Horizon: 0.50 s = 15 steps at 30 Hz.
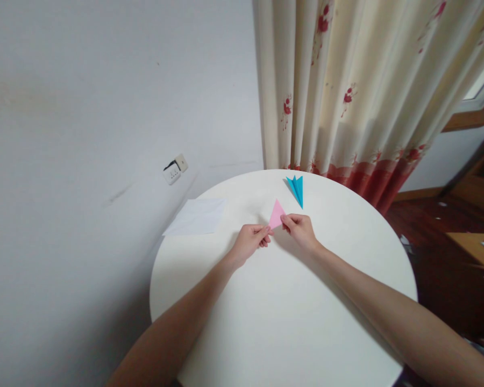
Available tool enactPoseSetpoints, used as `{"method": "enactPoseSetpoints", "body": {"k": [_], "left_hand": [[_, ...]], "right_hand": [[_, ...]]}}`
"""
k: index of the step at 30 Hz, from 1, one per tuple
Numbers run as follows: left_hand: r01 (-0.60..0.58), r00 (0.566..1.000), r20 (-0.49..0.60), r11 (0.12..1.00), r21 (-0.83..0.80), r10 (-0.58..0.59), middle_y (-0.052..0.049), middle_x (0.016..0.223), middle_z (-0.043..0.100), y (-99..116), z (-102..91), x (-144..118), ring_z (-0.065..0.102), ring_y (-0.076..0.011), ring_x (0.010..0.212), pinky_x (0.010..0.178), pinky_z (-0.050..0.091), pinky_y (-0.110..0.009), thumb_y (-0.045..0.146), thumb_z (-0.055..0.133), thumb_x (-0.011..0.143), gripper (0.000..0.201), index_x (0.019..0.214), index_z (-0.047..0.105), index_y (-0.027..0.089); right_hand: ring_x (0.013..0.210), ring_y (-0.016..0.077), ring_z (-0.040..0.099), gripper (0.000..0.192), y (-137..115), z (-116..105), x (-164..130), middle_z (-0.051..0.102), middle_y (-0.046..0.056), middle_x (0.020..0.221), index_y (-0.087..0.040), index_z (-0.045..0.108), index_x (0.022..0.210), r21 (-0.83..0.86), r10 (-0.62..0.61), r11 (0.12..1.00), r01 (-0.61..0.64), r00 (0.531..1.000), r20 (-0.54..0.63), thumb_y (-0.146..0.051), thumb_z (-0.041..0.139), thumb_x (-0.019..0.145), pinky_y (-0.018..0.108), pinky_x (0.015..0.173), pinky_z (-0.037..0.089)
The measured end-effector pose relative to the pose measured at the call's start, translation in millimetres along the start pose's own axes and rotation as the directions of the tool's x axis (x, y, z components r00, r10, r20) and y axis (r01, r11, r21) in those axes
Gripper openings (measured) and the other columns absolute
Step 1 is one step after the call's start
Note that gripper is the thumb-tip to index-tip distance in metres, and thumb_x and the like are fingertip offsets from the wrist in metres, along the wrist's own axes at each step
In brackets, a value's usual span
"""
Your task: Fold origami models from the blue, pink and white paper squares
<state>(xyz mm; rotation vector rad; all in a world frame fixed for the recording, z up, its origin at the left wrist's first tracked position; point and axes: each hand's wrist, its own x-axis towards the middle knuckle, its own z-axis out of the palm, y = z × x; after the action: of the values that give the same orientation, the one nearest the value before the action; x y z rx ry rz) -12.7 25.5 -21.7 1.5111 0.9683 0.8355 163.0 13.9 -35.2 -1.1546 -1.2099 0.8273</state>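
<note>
A small pink sheet of paper [277,216], triangular in outline, is held just above the white round table between my two hands. My left hand [250,242] pinches its lower left corner between thumb and fingers. At the right edge, my right hand [300,228] grips it the same way, fingers closed. Parts of both edges are covered by my fingertips. Beyond my right hand lies a blue folded paper plane [298,190], its point toward me.
White paper [196,216] lies at the left edge of the round table [282,312]. A wall with a socket [172,173] borders the left side. Behind hangs a cream and red curtain [331,107]. A wooden surface [474,247] stands at the right.
</note>
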Motion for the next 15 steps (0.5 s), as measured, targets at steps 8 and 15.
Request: {"method": "enactPoseSetpoints", "body": {"k": [8, 15], "left_hand": [[-0.061, 0.989, -0.136, 0.996, -0.064, 0.052, -0.002, 0.065, 0.06, -2.8, -3.6, 2.4, 0.054, -0.0111, 0.058, 0.056, 0.039, -0.024, 0.051, 0.061, 0.081, 0.04, 0.079, 0.067, 0.012], [-0.072, 0.996, -0.059, 0.995, -0.068, 0.068, -0.007, 0.078, 0.066, 1.1, -1.1, 2.6, 0.057, -0.0139, 0.067, 0.06, 0.041, -0.024, 0.06, 0.058, 0.082, 0.048, 0.086, 0.068, 0.013]], "right_hand": [[0.048, 0.0103, 0.036, 0.043, 6.0, -12.9, 7.7, 0.05, -0.001, 0.051, -0.017, 0.057, 0.056, 0.164, 0.101, 0.983, -0.087, 0.992, -0.082, -0.054, 0.064, 0.076, 0.025, 0.047, 0.025], [0.049, 0.0111, 0.038, 0.048, -1.2, -1.4, -2.0, 0.05, -0.001, 0.05, -0.017, 0.058, 0.054, 0.021, -0.005, 1.0, 0.003, 0.997, 0.076, -0.058, 0.061, 0.078, 0.026, 0.048, 0.027]]}}
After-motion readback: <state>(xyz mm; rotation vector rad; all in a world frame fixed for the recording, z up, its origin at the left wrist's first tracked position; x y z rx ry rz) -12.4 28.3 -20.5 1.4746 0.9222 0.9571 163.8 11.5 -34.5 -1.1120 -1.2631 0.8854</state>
